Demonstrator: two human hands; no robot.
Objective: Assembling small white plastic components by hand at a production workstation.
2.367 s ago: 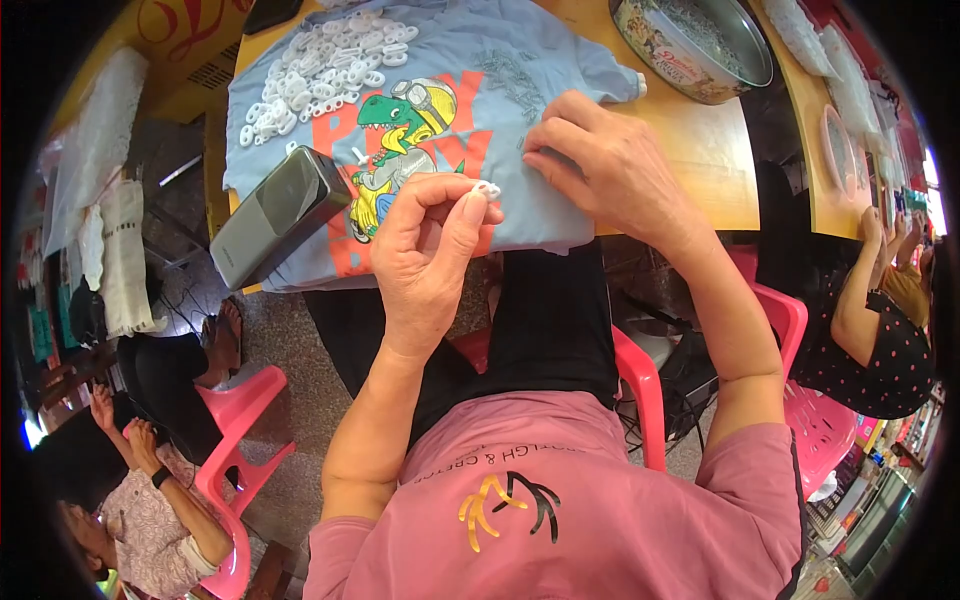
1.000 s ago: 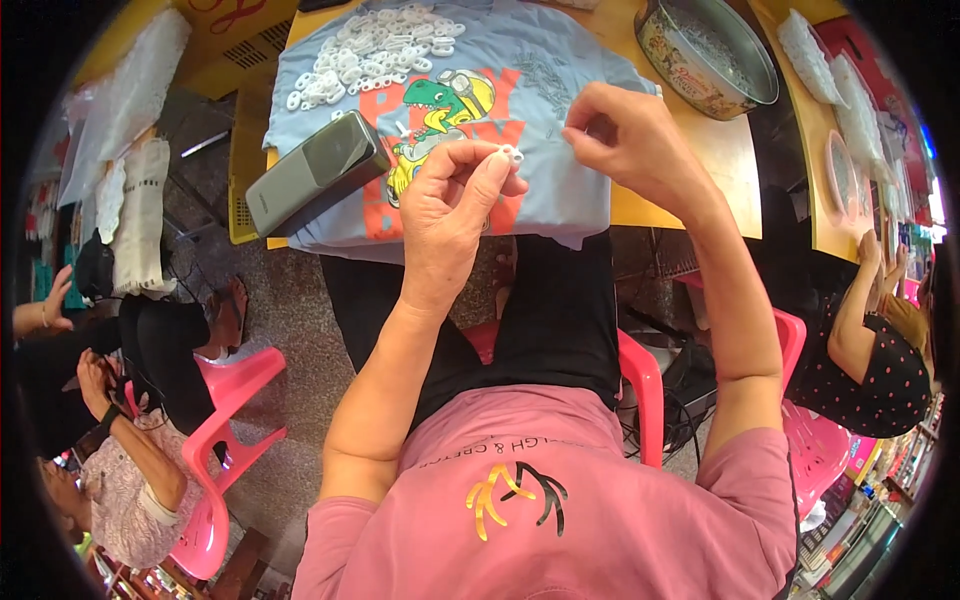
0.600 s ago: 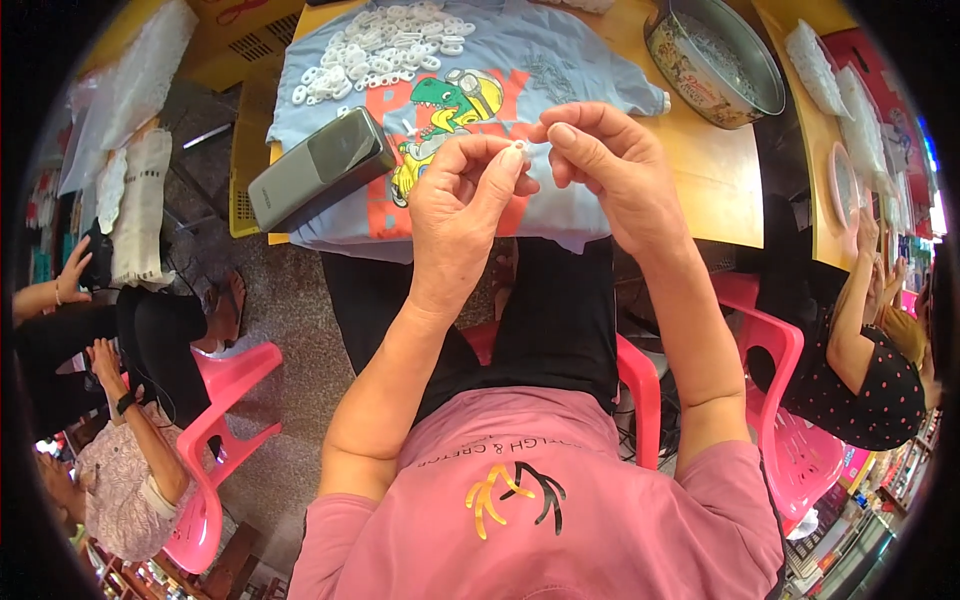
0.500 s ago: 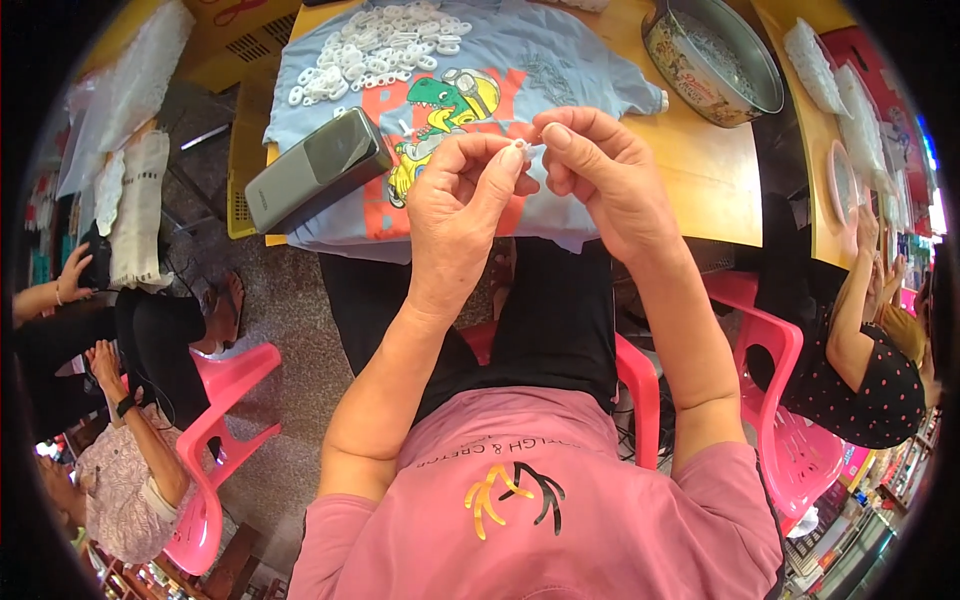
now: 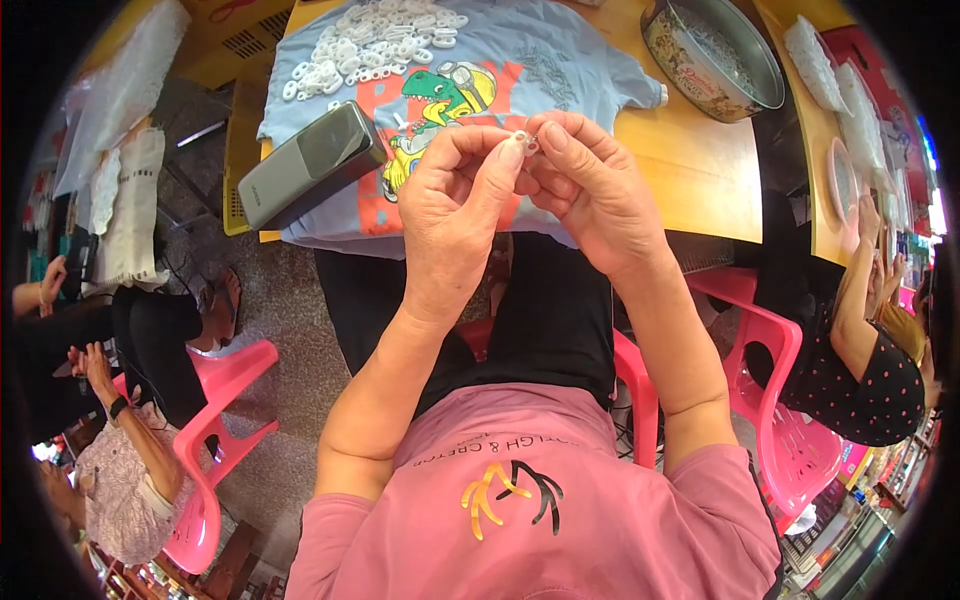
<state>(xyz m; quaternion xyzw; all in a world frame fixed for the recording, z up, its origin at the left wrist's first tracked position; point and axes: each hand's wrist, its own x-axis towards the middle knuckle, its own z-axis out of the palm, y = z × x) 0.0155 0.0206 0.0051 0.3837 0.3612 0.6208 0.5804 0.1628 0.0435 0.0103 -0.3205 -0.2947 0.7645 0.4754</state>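
Between thumb and forefinger, my left hand [image 5: 455, 195] pinches a small white plastic piece with holes [image 5: 520, 138] above the table's near edge. My right hand [image 5: 600, 190] is closed in a pinch right against that piece; a tiny greyish glint shows at its fingertips, too small to name. Beyond my hands, a pile of similar white oval plastic pieces [image 5: 375, 45] lies on a blue printed T-shirt [image 5: 560, 75] spread over the table. A grey power bank [image 5: 312, 165] rests on the shirt, left of my hands.
At the far right of the wooden table [image 5: 700, 180] stands a round printed tin [image 5: 695, 65] holding many small clear or shiny bits. Pink plastic chairs [image 5: 215, 450] stand on both sides. Other people sit at left and right, one in a dotted black top [image 5: 870, 390].
My right hand has moved in and slightly down, bringing its fingertips up to the white piece, which my left hand keeps holding. The whole view has shifted slightly.
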